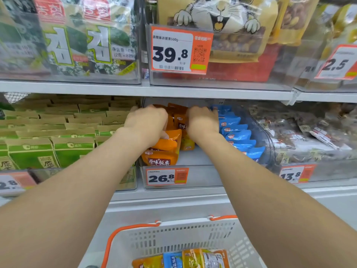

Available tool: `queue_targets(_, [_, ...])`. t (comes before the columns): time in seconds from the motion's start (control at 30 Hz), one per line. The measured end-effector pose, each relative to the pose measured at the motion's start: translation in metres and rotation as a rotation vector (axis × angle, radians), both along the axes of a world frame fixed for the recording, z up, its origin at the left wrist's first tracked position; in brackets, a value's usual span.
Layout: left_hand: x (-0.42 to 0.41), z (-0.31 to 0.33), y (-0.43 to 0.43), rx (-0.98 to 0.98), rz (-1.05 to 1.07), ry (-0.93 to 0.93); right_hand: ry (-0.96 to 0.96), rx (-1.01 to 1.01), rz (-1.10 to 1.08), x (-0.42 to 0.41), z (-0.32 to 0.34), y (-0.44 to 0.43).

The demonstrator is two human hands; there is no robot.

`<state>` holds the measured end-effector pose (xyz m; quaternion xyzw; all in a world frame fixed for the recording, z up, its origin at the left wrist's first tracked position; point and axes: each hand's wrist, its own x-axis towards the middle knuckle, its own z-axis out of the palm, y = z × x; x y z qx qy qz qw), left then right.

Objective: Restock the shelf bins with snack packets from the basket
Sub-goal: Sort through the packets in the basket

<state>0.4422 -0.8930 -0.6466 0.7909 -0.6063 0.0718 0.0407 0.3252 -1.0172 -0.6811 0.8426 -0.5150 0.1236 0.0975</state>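
Two bare forearms run up from the bottom corners of the head view and meet at the clear plastic bin [202, 176] in the middle of the lower shelf. The left hand [146, 122] is palm-down with the wrist bent, its grip curled round a glossy orange packet [166, 145], thumb lying on the pouch's bulging front. The right hand [202, 122] is knuckles-up just beside it, reaching among the upright orange packets at the back of the bin; its fingers are hidden behind the back of the hand, so cannot tell whether its grip is spread or pinching. Another orange pouch with a brown label [160, 160] stands at the bin's front left, touching the held one. Shiny blue packets [237, 136] stand in a slanted row along the bin's right side. A 26.8 price tag [166, 176] is fixed on the bin's front wall. Matte green cartons [31, 151] fill the next bin on the left. A white slotted plastic basket [183, 238] with an orange handle [133, 227] sits below, holding orange, blue and yellow snack packets [193, 258] at the frame's bottom edge.
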Motion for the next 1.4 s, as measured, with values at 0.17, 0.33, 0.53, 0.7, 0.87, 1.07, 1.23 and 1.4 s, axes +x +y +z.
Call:
queue_targets(0.17, [0.006,0.002,-0.001,0.053,-0.005,0.015,0.026,-0.017,-0.034,0.011,0.003,-0.01])
queue_targets(0.33, [0.009,0.004,-0.003,0.056,-0.013,-0.014,0.0,0.002,0.007,0.022,-0.004,-0.013])
queue_targets(0.53, [0.015,0.003,0.0,0.027,-0.006,-0.113,0.043,0.017,0.07,0.02,-0.006,-0.015])
queue_targets(0.7, [0.013,0.001,0.003,0.043,-0.044,-0.125,-0.133,-0.039,0.225,-0.007,-0.003,-0.011])
queue_targets(0.87, [0.015,0.0,0.004,0.07,-0.057,-0.08,-0.243,0.177,0.369,-0.031,-0.009,0.003])
queue_targets(1.07, [0.007,0.007,0.019,-0.05,-0.037,-0.06,-0.087,0.704,0.396,-0.026,-0.028,0.018])
queue_targets(1.23, [0.004,0.014,0.035,0.104,-0.112,-0.028,-0.146,0.728,0.346,-0.018,-0.028,0.023])
queue_targets(1.4, [0.003,0.006,0.033,0.061,-0.099,-0.084,-0.195,0.67,0.334,-0.012,-0.033,0.025])
